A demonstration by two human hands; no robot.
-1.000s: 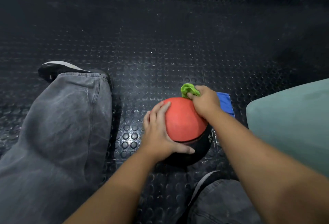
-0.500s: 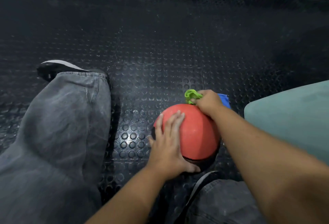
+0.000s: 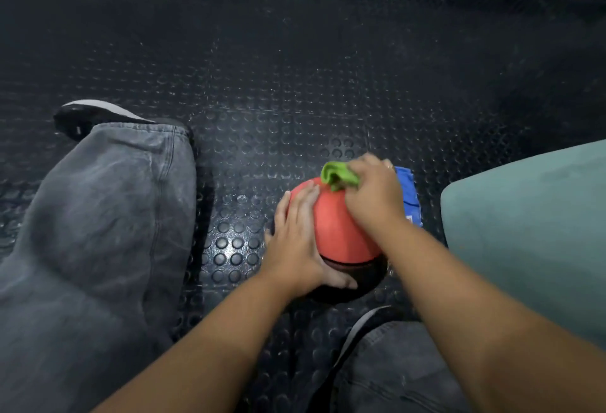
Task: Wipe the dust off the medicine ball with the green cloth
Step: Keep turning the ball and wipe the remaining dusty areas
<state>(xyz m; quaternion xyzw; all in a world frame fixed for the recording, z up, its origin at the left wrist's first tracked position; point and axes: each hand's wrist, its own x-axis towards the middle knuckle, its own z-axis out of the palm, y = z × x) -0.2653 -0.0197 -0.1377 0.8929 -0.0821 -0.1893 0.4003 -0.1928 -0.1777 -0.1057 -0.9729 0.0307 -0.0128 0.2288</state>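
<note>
The left hand (image 3: 295, 242) rests with straight fingers flat on the left side of the red-and-black medicine ball (image 3: 341, 232), which sits on the studded floor (image 3: 262, 117), while the right hand (image 3: 373, 192) clutches the green cloth (image 3: 334, 176) in curled fingers against the ball's far top.

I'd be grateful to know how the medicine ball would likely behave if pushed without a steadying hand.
Being round on the studded floor, the medicine ball would probably roll; the left hand lies flat against its side, seemingly steadying it. It shows no dent under the right hand pressing the green cloth, so it is likely firm, perhaps heavy.
</note>
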